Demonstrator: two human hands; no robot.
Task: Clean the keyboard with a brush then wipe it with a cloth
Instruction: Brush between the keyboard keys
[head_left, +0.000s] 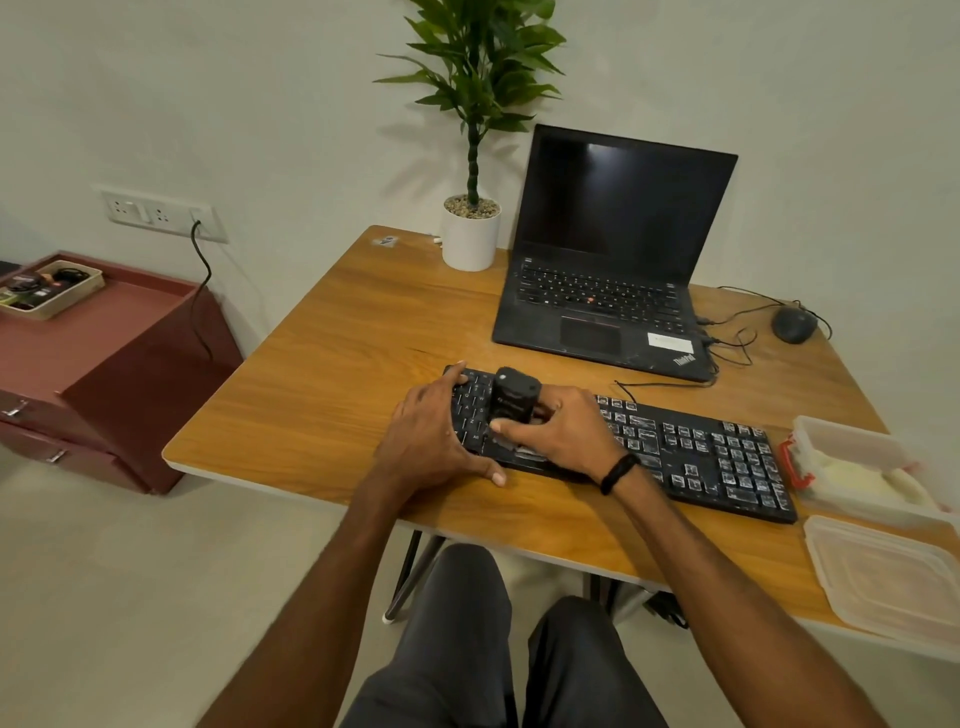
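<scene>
Right hand (558, 428): fingers wrapped round black brush (514, 397), bristles down on dusty black keyboard (691, 457). Left hand (434, 434): just beside the brush, spread flat on keyboard's end, gripping nothing.

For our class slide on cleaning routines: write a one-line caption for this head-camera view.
Left hand steadies the dusty keyboard while the right hand works a black brush over its left keys.

We see a wooden table (337, 332) carrying a keyboard (701, 457) near, laptop (602, 291), potted plant (470, 234) far, mouse (794, 325), two plastic containers (852, 467) right.
</scene>
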